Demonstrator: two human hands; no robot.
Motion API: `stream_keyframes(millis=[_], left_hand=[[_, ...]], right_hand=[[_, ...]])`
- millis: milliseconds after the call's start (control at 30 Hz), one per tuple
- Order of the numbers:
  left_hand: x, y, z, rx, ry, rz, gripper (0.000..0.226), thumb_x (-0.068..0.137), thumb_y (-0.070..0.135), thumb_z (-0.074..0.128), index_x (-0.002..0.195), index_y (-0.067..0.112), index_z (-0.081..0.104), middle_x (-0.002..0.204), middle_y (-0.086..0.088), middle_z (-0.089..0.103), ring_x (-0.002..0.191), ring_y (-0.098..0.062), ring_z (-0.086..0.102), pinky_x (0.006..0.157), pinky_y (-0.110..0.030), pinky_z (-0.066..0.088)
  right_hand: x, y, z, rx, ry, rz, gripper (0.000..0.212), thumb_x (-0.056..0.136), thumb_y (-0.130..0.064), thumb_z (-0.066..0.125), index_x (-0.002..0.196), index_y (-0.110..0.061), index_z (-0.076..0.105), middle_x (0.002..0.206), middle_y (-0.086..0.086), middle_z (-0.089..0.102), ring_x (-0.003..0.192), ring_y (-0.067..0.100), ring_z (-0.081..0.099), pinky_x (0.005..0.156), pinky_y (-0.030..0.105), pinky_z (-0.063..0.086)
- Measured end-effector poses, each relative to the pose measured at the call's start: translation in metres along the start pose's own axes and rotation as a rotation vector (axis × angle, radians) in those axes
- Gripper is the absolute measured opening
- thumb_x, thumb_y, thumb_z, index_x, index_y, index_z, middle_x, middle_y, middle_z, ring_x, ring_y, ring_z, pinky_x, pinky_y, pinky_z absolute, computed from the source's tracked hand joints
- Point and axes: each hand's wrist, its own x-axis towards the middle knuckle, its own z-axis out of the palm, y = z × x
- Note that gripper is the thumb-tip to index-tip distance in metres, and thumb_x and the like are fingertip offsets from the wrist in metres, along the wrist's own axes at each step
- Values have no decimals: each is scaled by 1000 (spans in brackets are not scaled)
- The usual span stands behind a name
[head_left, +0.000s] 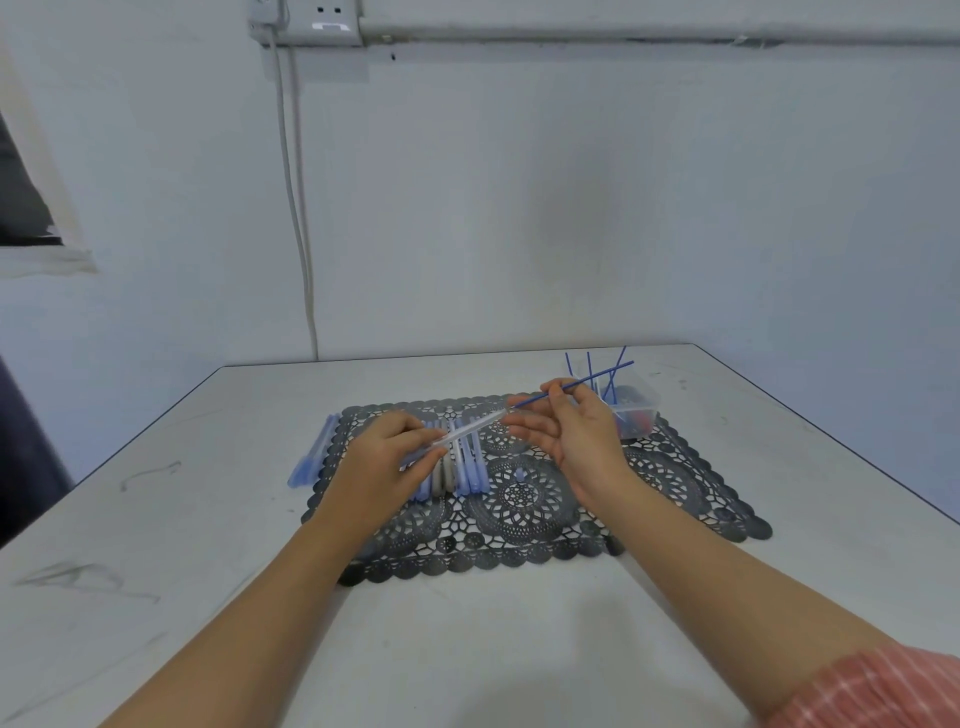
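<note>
The clear barrel (470, 428) is held slanting above the mat (524, 514), the left hand (387, 457) curled round its lower end, its open tip just beside the near end of the blue refill (571, 385). The right hand (576, 436) pinches that refill between thumb and forefinger, its other fingers loosely spread. Under the hands lies a row of pens (470, 465), more pens (311, 457) lie at the mat's left edge, and a tub (636, 408) with upright refills stands at its far right corner on the table (208, 519).

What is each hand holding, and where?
The left hand grips a clear barrel by its near end; right hand pinches a blue refill near the end facing the barrel.
</note>
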Motion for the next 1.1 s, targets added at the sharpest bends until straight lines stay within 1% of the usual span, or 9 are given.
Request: stream_keyframes(millis=[233, 433, 533, 633, 700, 800, 900, 1000, 1100], left_hand=[[0, -2, 2, 10, 1, 17, 28, 84, 27, 67, 102, 6, 71, 82, 1, 59, 72, -10, 54, 67, -15, 43], [0, -2, 4, 16, -20, 40, 36, 87, 35, 53, 102, 8, 71, 84, 2, 59, 72, -9, 54, 67, -18, 45], [-1, 0, 4, 23, -33, 57, 36, 87, 35, 53, 101, 8, 72, 83, 1, 60, 73, -9, 54, 68, -18, 45], [0, 4, 4, 7, -40, 73, 36, 87, 34, 52, 102, 7, 72, 84, 1, 60, 73, -10, 56, 68, -18, 46], [0, 5, 5, 7, -39, 88, 33, 87, 32, 55, 101, 7, 72, 84, 1, 59, 72, -10, 56, 68, -17, 46], [0, 5, 6, 23, -37, 95, 25, 85, 26, 64, 101, 7, 72, 83, 2, 59, 72, -9, 55, 67, -18, 48], [0, 5, 6, 13, -42, 95, 33, 87, 33, 56, 101, 8, 72, 84, 3, 60, 73, -8, 55, 68, -16, 46], [-1, 5, 5, 1, -41, 82, 37, 86, 36, 53, 101, 8, 72, 84, 3, 60, 73, -8, 55, 68, -17, 47], [-1, 5, 5, 6, -37, 75, 37, 86, 36, 53, 100, 8, 72, 83, 2, 61, 72, -9, 55, 66, -19, 46]], right_hand=[[2, 5, 0, -65, -31, 6, 12, 98, -10, 42, 91, -6, 50, 85, 17, 70, 66, 24, 69, 64, 30, 58], [3, 6, -7, -124, 53, -8, 12, 89, 0, 56, 100, 3, 57, 77, 14, 67, 63, 17, 67, 61, 21, 55], [4, 7, -9, -88, 118, -30, 39, 84, 8, 59, 118, -5, 45, 74, 14, 65, 55, 13, 63, 56, 20, 53], [5, 8, -11, -140, 164, -66, 85, 81, 8, 63, 144, -21, 15, 75, 14, 65, 60, 16, 63, 57, 21, 51], [4, 7, -12, -212, 167, -122, 100, 79, 8, 65, 147, -28, 1, 77, 15, 63, 67, 20, 63, 58, 16, 50], [3, 5, -13, -324, 161, -207, 107, 78, 7, 67, 146, -34, -5, 76, 14, 62, 71, 20, 61, 62, 13, 49], [4, 6, -13, -359, 141, -233, 110, 77, 8, 66, 145, -38, -7, 73, 14, 62, 71, 26, 62, 72, 26, 54], [2, 3, -11, -362, 112, -256, 116, 74, 14, 65, 142, -46, -8, 81, 20, 61, 73, 35, 65, 71, 37, 57], [0, -2, -8, -406, 91, -287, 121, 71, 17, 65, 140, -51, -9, 80, 14, 56, 72, 40, 64, 70, 41, 58]])
